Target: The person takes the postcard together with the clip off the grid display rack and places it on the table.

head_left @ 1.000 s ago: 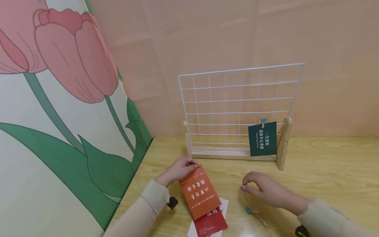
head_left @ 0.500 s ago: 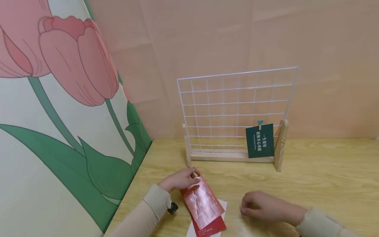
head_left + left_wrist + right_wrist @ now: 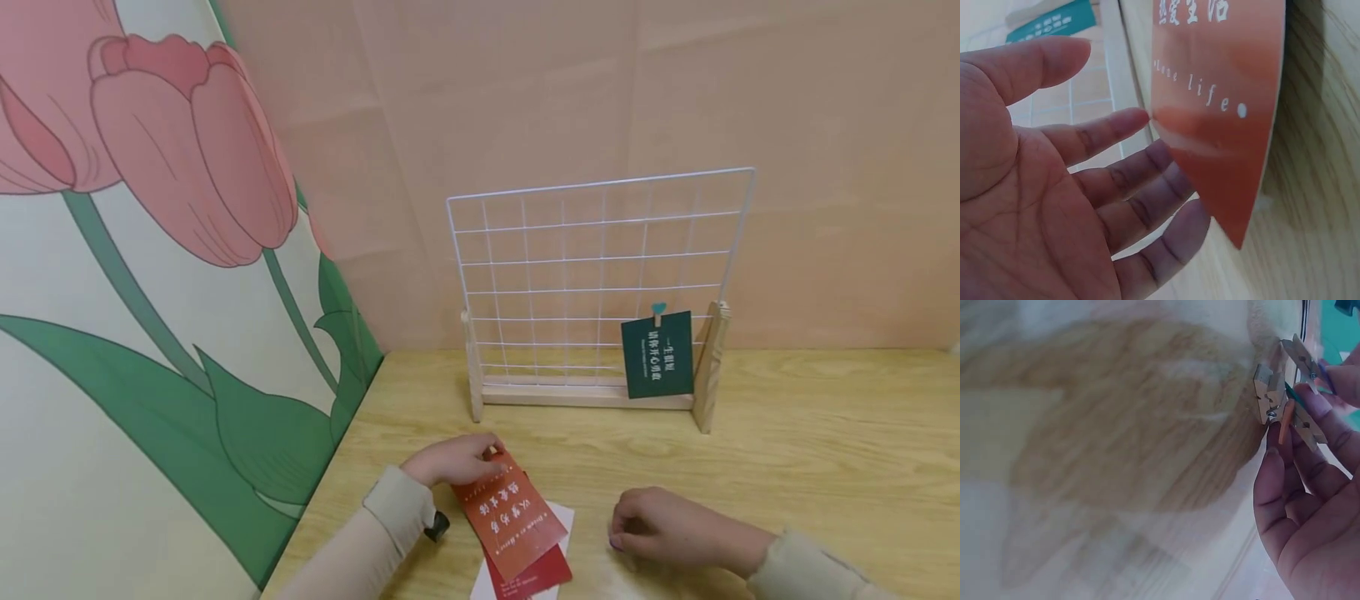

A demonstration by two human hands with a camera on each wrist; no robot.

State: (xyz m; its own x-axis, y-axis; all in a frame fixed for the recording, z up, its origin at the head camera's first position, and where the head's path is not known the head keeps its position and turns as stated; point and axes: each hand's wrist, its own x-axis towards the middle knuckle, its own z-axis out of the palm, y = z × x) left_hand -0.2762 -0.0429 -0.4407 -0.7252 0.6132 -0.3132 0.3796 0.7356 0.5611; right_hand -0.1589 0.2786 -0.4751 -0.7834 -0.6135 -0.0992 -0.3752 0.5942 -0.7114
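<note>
My left hand (image 3: 459, 460) reaches over the top of an orange card (image 3: 512, 517). In the left wrist view its fingers (image 3: 1129, 212) are extended against the tilted card's edge, with the thumb standing apart. Under that card lie a red card (image 3: 532, 575) and a white card (image 3: 562, 521). My right hand (image 3: 667, 529) is low over the table to the right, its fingers curled. In the right wrist view it holds several small wooden clothespins (image 3: 1266, 394) at the fingertips, with orange and teal bits on them. The head view hides these pins behind the hand.
A white wire grid (image 3: 585, 275) on a wooden stand (image 3: 555, 395) stands behind the hands. A dark green card (image 3: 657, 358) hangs at its lower right from a clothespin with a teal heart (image 3: 658, 309). A tulip-painted wall (image 3: 150, 333) borders the table's left side.
My right hand has come down and covers the clothespins that lay on the table. The left hand has lowered with the orange card, whose glare came and went. The head view has shifted slightly.
</note>
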